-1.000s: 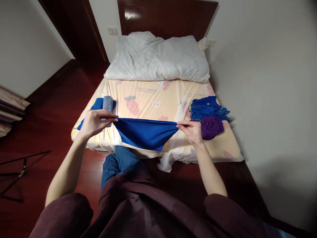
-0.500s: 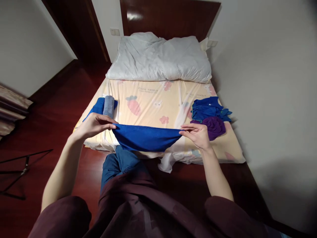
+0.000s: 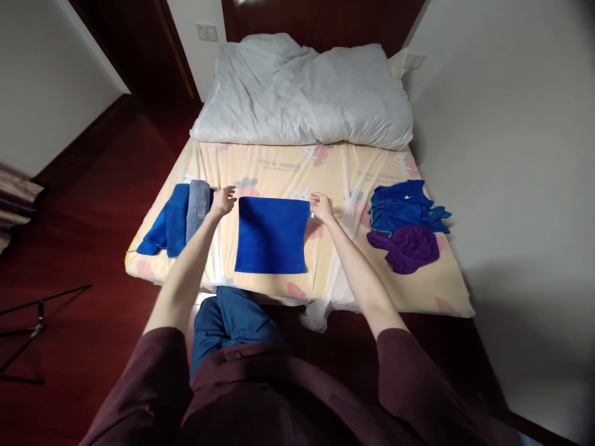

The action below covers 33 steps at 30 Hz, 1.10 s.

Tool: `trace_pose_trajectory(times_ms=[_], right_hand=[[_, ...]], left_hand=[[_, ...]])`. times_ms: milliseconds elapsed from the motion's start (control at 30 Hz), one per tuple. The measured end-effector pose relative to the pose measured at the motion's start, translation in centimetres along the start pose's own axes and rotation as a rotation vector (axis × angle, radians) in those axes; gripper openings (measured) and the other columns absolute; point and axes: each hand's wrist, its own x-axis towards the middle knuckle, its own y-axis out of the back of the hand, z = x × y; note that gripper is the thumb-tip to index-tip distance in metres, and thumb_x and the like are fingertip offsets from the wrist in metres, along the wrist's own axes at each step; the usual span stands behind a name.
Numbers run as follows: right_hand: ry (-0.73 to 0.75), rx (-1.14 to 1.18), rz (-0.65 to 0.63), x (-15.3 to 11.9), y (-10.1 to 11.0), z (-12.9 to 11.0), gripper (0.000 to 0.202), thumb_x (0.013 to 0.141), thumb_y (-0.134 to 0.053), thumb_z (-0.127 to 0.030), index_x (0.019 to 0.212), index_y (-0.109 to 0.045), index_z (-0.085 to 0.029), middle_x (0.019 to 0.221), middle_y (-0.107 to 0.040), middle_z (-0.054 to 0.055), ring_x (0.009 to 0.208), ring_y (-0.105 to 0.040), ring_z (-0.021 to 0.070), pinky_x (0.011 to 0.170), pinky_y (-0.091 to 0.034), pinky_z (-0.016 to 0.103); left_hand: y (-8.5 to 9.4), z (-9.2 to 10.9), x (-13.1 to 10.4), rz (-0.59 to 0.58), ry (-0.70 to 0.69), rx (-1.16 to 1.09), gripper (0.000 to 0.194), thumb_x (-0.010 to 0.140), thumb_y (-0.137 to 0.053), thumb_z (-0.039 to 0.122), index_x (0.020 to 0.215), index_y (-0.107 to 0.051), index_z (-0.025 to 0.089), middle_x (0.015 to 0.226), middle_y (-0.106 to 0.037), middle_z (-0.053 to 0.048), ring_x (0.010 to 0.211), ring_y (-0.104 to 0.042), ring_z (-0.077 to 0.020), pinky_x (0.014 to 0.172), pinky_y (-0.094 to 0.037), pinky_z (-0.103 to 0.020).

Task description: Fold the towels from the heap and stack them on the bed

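A blue towel (image 3: 272, 238) lies flat and nearly square on the patterned bed sheet in front of me. Just off its far left corner is my left hand (image 3: 225, 201), open, with fingers apart and nothing in them. My right hand (image 3: 322, 207) is at the far right corner, its fingers spread and the fingertips right by the edge; whether they still touch the cloth is hard to see. A small white label (image 3: 312, 215) shows below those fingertips.
Left on the bed (image 3: 288, 165) sit a rolled grey towel (image 3: 198, 207) and folded blue cloths (image 3: 174, 223). To the right are a crumpled blue garment (image 3: 395, 207) and a purple cloth (image 3: 411, 248). A white quilt (image 3: 302, 93) lies by the headboard. A black metal stand (image 3: 39, 316) is on the floor.
The blue towel, held up by both hands before, now lies spread on the bed. Both hands have moved forward and closer together, and the left has let go.
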Motion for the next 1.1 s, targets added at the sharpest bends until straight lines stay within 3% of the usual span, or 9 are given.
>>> trace_pose_trajectory(times_ms=[67,133,267,400,533,633,800,967,1100], right_hand=[[0.010,-0.118,0.035,0.7,-2.4,0.2,0.055,0.088,-0.064,-0.013,0.143,-0.062,-0.008,0.145,-0.063,0.022,0.138,-0.057,0.0371,0.122,-0.042,0.056],[0.114,-0.234,0.012,-0.8,-5.2,0.8,0.061,0.094,-0.059,-0.017,0.154,-0.052,-0.009,0.161,-0.048,0.020,0.151,-0.042,0.0374,0.128,-0.032,0.057],[0.370,-0.380,-0.175,-8.2,-11.0,2.8,0.060,0.105,-0.045,-0.026,0.163,-0.040,-0.015,0.175,-0.025,0.010,0.163,-0.019,0.0304,0.134,-0.018,0.053],[0.373,-0.422,-0.375,-15.4,-14.7,5.9,0.058,0.106,-0.044,-0.032,0.163,-0.041,-0.020,0.175,-0.024,0.008,0.164,-0.018,0.0281,0.135,-0.012,0.052],[0.297,-0.415,-0.289,-18.8,-14.6,9.0,0.059,0.109,-0.039,-0.040,0.165,-0.038,-0.021,0.175,-0.022,0.008,0.165,-0.016,0.0274,0.135,-0.010,0.054],[0.276,-0.417,-0.229,-19.9,-13.1,10.7,0.060,0.110,-0.037,-0.041,0.165,-0.036,-0.019,0.176,-0.019,0.009,0.165,-0.013,0.0270,0.135,-0.008,0.055],[0.317,-0.414,-0.254,-22.2,-10.3,12.6,0.061,0.108,-0.041,-0.042,0.165,-0.037,-0.019,0.175,-0.022,0.008,0.164,-0.017,0.0263,0.135,-0.010,0.054],[0.386,-0.325,-0.259,-24.5,-7.8,14.8,0.060,0.101,-0.053,-0.036,0.158,-0.050,-0.019,0.167,-0.043,0.008,0.158,-0.035,0.0262,0.133,-0.027,0.051],[0.335,-0.193,-0.035,-24.4,-8.2,16.0,0.053,0.092,-0.052,-0.016,0.142,-0.067,-0.020,0.145,-0.067,0.008,0.140,-0.056,0.0251,0.123,-0.045,0.048]], left_hand=[[-3.0,0.0,0.7,0.076,0.004,0.052,0.062,0.086,-0.061,0.016,0.146,-0.057,0.003,0.143,-0.063,-0.025,0.132,-0.061,-0.0347,0.115,-0.048,-0.047],[-6.4,-0.2,-0.8,0.071,-0.089,0.097,0.063,0.092,-0.056,0.020,0.152,-0.052,0.003,0.156,-0.051,-0.025,0.148,-0.046,-0.0365,0.124,-0.037,-0.051],[-13.0,-1.4,-8.1,-0.107,-0.317,0.130,0.062,0.099,-0.048,0.029,0.158,-0.046,0.012,0.171,-0.031,-0.015,0.162,-0.021,-0.0330,0.132,-0.020,-0.053],[-16.6,-3.6,-15.6,-0.198,-0.269,0.140,0.064,0.103,-0.039,0.036,0.163,-0.039,0.015,0.174,-0.024,-0.012,0.164,-0.013,-0.0310,0.133,-0.014,-0.055],[-17.0,-5.8,-19.5,-0.133,-0.166,0.149,0.068,0.104,-0.037,0.040,0.168,-0.031,0.018,0.175,-0.019,-0.010,0.164,-0.009,-0.0280,0.135,-0.009,-0.052],[-16.5,-6.7,-20.9,-0.119,-0.108,0.148,0.069,0.104,-0.035,0.042,0.168,-0.028,0.017,0.175,-0.016,-0.010,0.164,-0.009,-0.0278,0.135,-0.007,-0.051],[-15.2,-8.0,-23.3,-0.172,-0.128,0.136,0.071,0.104,-0.035,0.047,0.168,-0.029,0.016,0.175,-0.015,-0.011,0.164,-0.007,-0.0262,0.135,-0.006,-0.050],[-13.6,-11.1,-24.6,-0.268,-0.221,0.038,0.067,0.098,-0.045,0.043,0.161,-0.042,0.019,0.172,-0.029,-0.011,0.162,-0.020,-0.0272,0.134,-0.018,-0.054],[-13.8,-13.5,-23.9,-0.202,-0.273,-0.091,0.058,0.087,-0.049,0.027,0.143,-0.063,0.019,0.162,-0.048,-0.010,0.157,-0.034,-0.0297,0.129,-0.031,-0.059]])
